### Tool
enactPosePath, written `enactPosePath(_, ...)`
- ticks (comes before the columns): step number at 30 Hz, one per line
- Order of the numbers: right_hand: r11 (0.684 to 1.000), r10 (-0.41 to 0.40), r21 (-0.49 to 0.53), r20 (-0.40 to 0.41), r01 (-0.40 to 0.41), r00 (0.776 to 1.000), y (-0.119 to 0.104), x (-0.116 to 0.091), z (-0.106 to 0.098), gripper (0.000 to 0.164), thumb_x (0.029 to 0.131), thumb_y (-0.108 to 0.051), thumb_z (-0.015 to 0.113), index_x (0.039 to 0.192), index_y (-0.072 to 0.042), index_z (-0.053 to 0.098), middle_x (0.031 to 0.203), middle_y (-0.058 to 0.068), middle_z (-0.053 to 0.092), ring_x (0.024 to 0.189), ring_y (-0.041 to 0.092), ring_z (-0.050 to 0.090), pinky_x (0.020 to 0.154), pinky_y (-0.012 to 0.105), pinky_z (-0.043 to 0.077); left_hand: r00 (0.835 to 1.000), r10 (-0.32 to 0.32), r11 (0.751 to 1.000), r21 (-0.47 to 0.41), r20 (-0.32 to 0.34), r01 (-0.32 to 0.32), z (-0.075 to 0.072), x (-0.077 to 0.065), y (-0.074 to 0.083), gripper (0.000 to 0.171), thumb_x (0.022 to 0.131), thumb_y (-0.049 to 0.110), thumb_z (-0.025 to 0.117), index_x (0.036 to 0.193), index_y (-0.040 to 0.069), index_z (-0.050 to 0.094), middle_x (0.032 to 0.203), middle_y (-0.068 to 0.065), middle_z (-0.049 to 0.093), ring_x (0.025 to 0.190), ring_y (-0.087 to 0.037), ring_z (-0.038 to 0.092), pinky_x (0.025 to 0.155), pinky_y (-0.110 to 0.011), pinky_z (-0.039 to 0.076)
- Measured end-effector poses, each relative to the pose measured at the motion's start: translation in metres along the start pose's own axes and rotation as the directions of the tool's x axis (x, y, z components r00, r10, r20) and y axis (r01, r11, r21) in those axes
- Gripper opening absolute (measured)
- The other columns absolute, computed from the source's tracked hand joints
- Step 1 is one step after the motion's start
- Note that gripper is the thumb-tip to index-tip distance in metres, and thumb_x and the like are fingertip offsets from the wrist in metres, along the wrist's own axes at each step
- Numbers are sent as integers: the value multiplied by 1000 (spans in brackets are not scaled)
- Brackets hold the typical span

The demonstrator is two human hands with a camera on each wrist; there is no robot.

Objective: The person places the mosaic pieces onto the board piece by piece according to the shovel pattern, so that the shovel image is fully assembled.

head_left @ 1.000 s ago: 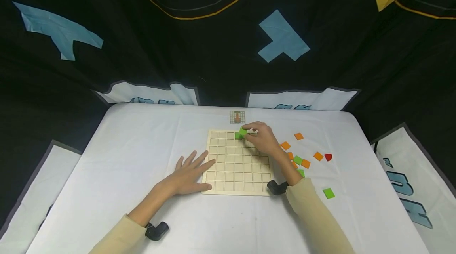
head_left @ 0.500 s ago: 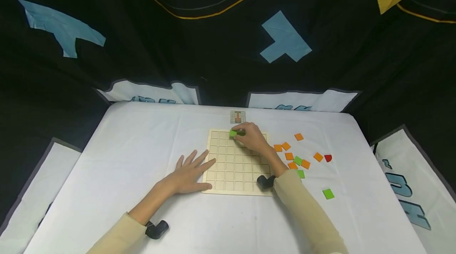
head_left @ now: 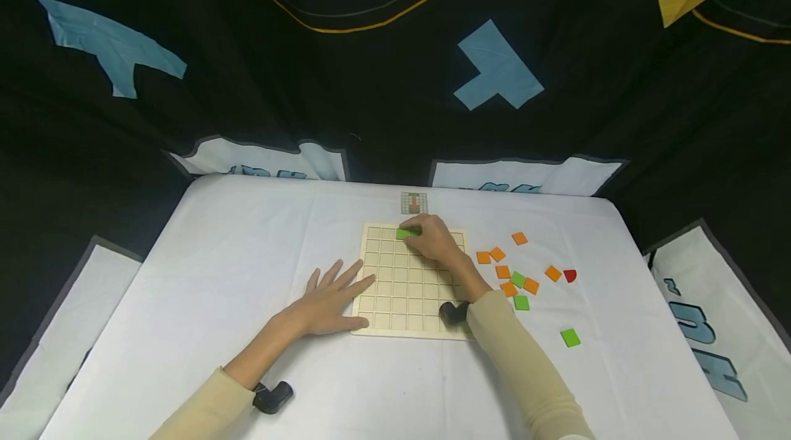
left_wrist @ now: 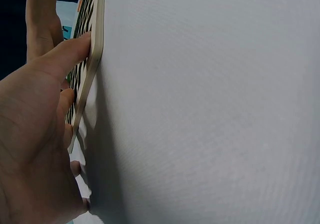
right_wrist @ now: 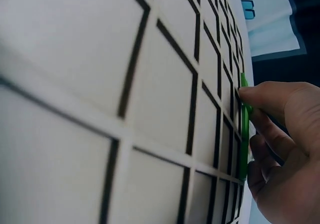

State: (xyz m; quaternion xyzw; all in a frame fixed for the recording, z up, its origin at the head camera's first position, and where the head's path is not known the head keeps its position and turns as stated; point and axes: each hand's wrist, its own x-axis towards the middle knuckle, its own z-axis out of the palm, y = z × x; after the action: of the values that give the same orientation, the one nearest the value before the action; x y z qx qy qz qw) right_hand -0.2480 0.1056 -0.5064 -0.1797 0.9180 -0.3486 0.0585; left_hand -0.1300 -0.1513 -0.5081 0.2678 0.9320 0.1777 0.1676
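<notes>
A pale wooden grid board [head_left: 402, 287] lies on the white table. At its far row, my right hand [head_left: 435, 241] has thumb and forefinger on a green square tile [head_left: 402, 233], which sits low in a cell. Another green tile [head_left: 415, 231] lies just right of it, partly covered by the fingers. In the right wrist view the thumb and forefinger pinch the green tile [right_wrist: 245, 109] at the grid's far side. My left hand [head_left: 324, 306] lies with spread, straight fingers on the board's left edge; in the left wrist view its thumb [left_wrist: 77, 49] touches the rim.
Right of the board lie several orange square tiles [head_left: 531, 285], more green tiles [head_left: 570, 338] and a red rounded piece [head_left: 570, 276]. A small picture card [head_left: 414, 203] lies beyond the board. A dark patterned cloth [head_left: 346, 97] hangs behind the table.
My right hand has moved left along the far row with the green tile and lowered it into the cell beside the other green tile. The left hand has stayed in place.
</notes>
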Motion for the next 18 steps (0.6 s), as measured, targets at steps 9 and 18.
enactPosePath(9,998,58,-31,16,-58,998,-4,2,-1,29,87,-9,75,116,-10,75,124,7,68,123,27,58,102,43,45,1000,1,1000,-10,-4,-1,-2,-1,2,82,90,60,62,156,20,37,165,-13,15,148,-46,2,108,-73,1)
enactPosePath(18,997,34,-76,-6,-34,999,-1,0,-3,34,86,-12,77,120,-12,74,125,7,68,123,27,58,102,47,45,1000,2,1000,4,1,-2,-1,-1,1,81,91,60,61,157,21,36,165,-13,14,149,-45,1,109,-73,2)
